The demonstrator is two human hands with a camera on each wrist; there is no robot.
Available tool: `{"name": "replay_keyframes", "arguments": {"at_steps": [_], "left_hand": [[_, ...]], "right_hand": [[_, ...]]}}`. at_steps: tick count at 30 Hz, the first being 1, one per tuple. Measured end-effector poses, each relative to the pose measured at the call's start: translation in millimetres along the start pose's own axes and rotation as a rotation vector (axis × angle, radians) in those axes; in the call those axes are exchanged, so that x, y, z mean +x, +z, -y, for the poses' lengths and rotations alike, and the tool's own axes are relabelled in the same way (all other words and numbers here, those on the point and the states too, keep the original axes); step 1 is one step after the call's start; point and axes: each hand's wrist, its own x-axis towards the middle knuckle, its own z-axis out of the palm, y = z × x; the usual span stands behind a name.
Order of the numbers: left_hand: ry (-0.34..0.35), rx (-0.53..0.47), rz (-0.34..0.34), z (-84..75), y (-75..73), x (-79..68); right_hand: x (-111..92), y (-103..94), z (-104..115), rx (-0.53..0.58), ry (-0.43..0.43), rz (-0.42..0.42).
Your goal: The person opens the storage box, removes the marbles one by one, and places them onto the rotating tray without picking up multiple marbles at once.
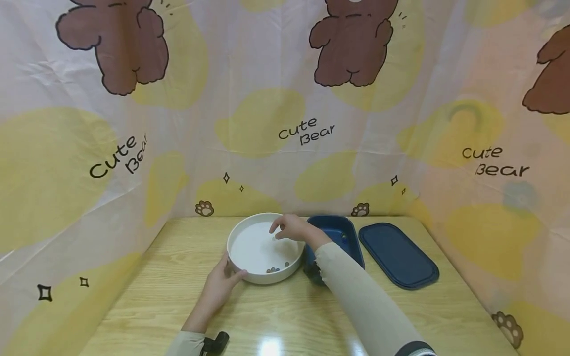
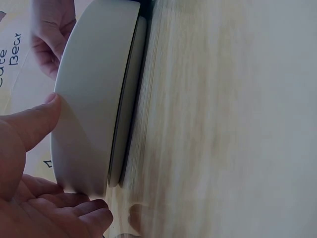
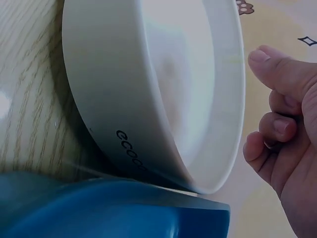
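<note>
A round white tray (image 1: 249, 247) with a low wall stands on the table, "ecoco" printed on its outside in the right wrist view. My left hand (image 1: 221, 283) grips its near left edge, thumb (image 2: 42, 119) at the rim and fingers against the outer wall. Several small dark marble-like balls (image 1: 272, 270) lie inside along the near wall. Over the tray's right part hovers my right hand (image 1: 291, 228), fingers loosely bent and thumb apart from them. Nothing shows between its fingers in the right wrist view (image 3: 287, 119).
A deep blue rectangular container (image 1: 356, 242) stands right beside the tray, partly hidden by my right forearm, with a small ball (image 1: 344, 237) inside. Farther right lies a flat dark blue lid (image 1: 398, 254). A bear-print cloth (image 1: 307, 163) hangs behind the wooden table (image 1: 178, 262).
</note>
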Motion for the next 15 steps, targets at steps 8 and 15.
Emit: {"name": "replay_keyframes", "arguments": {"at_steps": [8, 15], "left_hand": [[-0.003, 0.004, 0.009, -0.6, -0.1, 1.0], [-0.012, 0.022, 0.005, 0.5, -1.7, 1.0]], "right_hand": [[-11.7, -10.3, -3.3, -0.037, 0.0, -0.015], [-30.2, -26.6, -12.4, -0.026, 0.019, -0.065]]}}
